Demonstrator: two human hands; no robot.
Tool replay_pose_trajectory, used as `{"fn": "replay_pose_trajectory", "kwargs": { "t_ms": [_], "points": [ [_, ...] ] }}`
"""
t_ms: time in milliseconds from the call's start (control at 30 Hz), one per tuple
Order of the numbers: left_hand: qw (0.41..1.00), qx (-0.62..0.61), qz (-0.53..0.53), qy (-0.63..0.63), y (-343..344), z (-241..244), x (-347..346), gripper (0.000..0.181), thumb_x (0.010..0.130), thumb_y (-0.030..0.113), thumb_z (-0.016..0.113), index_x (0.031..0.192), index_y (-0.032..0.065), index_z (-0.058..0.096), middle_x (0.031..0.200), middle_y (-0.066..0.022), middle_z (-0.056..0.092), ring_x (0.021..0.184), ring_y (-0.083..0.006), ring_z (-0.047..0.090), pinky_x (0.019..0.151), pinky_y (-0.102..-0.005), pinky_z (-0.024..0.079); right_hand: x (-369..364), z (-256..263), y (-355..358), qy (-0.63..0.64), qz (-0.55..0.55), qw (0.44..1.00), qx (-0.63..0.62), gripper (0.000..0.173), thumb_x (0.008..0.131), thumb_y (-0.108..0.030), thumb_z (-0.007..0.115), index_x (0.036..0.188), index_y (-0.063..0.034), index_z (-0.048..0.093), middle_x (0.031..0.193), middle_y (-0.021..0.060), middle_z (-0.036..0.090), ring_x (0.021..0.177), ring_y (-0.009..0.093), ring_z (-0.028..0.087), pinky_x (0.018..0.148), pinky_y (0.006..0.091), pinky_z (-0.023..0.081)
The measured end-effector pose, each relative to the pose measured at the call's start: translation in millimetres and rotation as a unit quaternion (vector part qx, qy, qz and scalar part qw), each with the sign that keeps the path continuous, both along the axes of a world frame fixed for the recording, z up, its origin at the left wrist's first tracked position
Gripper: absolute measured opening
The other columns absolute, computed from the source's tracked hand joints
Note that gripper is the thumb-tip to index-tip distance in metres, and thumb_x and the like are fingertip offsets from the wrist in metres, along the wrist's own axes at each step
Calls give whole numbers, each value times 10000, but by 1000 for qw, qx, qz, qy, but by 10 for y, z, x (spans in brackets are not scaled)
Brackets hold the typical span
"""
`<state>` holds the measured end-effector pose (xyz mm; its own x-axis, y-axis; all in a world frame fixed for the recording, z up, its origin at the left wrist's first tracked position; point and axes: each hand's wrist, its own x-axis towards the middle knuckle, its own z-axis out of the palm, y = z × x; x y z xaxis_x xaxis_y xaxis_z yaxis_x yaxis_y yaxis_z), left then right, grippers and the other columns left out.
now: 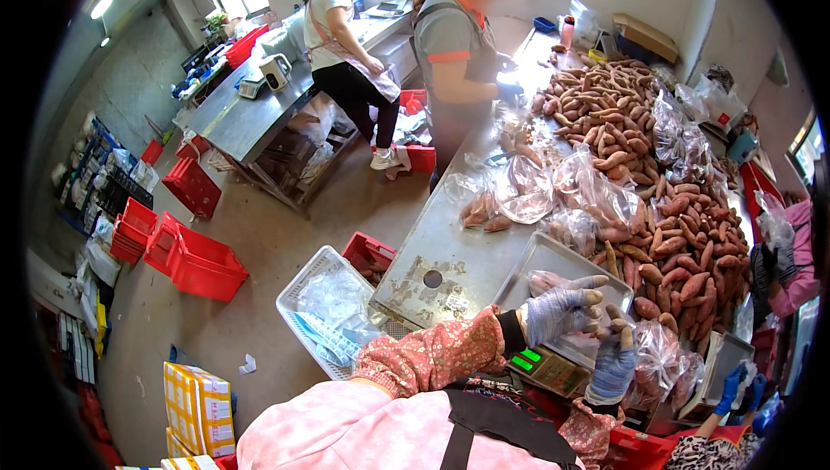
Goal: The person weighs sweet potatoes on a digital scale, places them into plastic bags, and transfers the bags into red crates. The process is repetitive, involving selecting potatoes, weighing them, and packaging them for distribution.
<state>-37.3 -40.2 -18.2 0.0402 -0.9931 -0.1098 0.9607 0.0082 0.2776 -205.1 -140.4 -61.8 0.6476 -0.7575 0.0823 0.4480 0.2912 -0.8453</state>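
My left hand (563, 311), in a blue-grey knit glove with browned fingertips, is over a shallow metal tray (519, 261), fingers spread. My right hand (614, 363), gloved alike, is raised at the tray's near right side with its fingers apart. Nothing shows held in either. A clear bag of sweet potatoes (545, 280) lies in the tray, partly behind my left hand. Beneath the tray's near edge is a weighing scale (551, 369) with a lit green display. More bagged sweet potatoes (655, 353) sit just right of my right hand.
A long heap of loose sweet potatoes (687, 256) covers the table's far side. Filled plastic bags (525, 188) lie before it. A white basket (285, 301) of plastic bags stands left of the metal table (405, 282). Co-workers stand beyond; blue-gloved hands (733, 389) work at right.
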Motion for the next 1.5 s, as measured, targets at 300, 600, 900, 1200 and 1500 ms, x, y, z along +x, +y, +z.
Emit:
{"fn": "replay_pose_trajectory", "kwargs": {
  "t_ms": [300,600,900,1200,1500],
  "points": [
    [774,297,-61,-556,835,-485,153,580,779,354,690,1210,11,510,924,-108,623,743,-184,579,630,-290,463,-311,-3,-218,-65,-23,995,70,266,942,-207,489,1048,4,610,1142,159,585,781,172,582,758,286,489],
    [656,179,-92,-728,659,-438,743,511,781,354,692,1161,39,559,941,-105,638,849,-214,604,766,-331,478,-240,34,-180,-14,-22,996,85,262,942,-203,490,1049,8,601,1075,128,610,741,150,566,759,299,484],
    [776,-120,121,-607,135,102,156,534,868,174,595,1343,55,381,1101,-113,590,986,-216,582,865,-322,460,-161,-71,-221,73,-6,980,-184,259,942,-177,492,1083,18,589,1039,112,611,770,161,578,733,280,495],
    [615,16,-194,-764,-197,449,-35,609,849,575,488,1097,28,591,968,-195,640,933,-326,598,825,-392,448,-246,-415,55,-37,154,981,112,407,889,-293,554,1177,-11,495,1099,78,536,949,211,523,870,323,411],
    [856,57,-121,-499,-154,-288,76,358,887,423,561,942,75,622,815,-27,613,757,-148,563,704,-298,455,-132,-419,-339,-63,232,914,326,401,948,-327,438,1093,16,586,967,117,663,973,234,591,966,373,378]
  ]
}}
